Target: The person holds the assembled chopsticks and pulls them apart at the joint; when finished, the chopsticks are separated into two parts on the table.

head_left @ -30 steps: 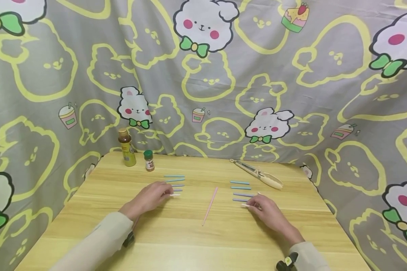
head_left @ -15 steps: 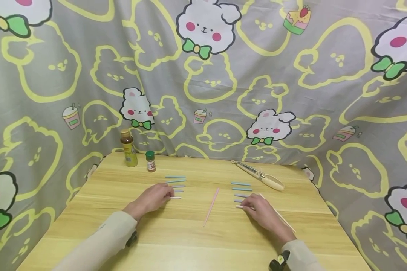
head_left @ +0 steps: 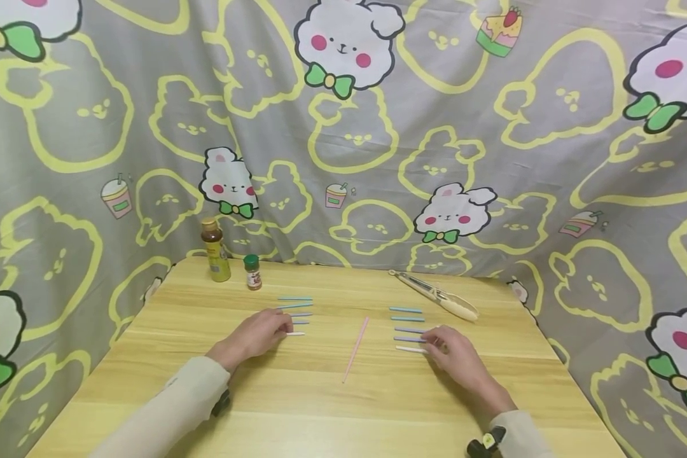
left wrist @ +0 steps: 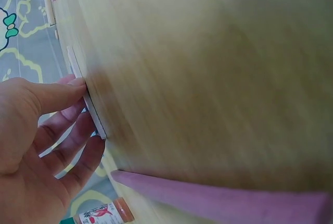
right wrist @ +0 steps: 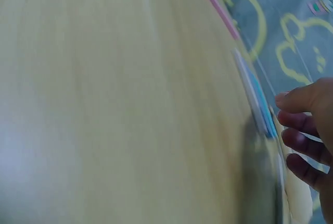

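Observation:
My left hand pinches a short white stick on the table, thumb on the near side and fingers beyond it in the left wrist view. Above that stick lie several thin blue and purple sticks, partly covered by the hand. My right hand is just off the right end of another white stick; in the right wrist view its thumb and fingers are apart with nothing between them. Blue and purple sticks lie in a matching row above. Midway between the rows, a longer pink stick lies slanted.
At the back left stand a yellow-labelled bottle and a green-capped spice jar. Tongs lie at the back right. A pink-purple stick shows close to the left wrist camera. Patterned cloth hangs around the table.
My right hand slid the white stick left, then let go and drew back to the right. My left hand stays at its white stick, which sits slightly nearer me than before.

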Motion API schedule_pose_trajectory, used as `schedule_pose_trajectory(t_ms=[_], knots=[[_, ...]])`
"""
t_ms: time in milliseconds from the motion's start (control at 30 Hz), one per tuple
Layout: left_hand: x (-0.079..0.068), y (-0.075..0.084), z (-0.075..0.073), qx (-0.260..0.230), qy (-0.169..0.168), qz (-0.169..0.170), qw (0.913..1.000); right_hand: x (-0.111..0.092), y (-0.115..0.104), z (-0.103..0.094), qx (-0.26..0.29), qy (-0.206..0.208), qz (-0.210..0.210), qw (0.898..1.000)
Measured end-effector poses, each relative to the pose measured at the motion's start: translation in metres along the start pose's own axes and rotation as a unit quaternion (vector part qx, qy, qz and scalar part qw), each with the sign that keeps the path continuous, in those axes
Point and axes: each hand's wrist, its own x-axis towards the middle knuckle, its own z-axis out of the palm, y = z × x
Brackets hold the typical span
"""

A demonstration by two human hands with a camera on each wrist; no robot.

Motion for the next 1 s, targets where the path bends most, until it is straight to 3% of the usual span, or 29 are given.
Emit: schedule_pose_trajectory(t_ms=[167, 433, 733, 1000], knots=[[0.0, -0.002, 0.0, 0.002, 0.001, 0.005, 1.0, -0.012, 0.017, -0.024, -0.004, 0.022, 0.047, 0.999], [0.0, -0.004, 0.001, 0.0, 0.002, 0.004, 1.0, -0.033, 0.04, -0.041, -0.024, -0.026, 0.137, 0.99], [-0.001, -0.004, 0.001, -0.006, -0.003, -0.009, 0.9999, -0.036, 0.039, -0.045, -0.048, -0.036, 0.135, 0.989], [0.0, -0.001, 0.002, -0.017, -0.006, -0.02, 0.9996, -0.028, 0.018, -0.045, -0.025, -0.003, 0.108, 0.994]])
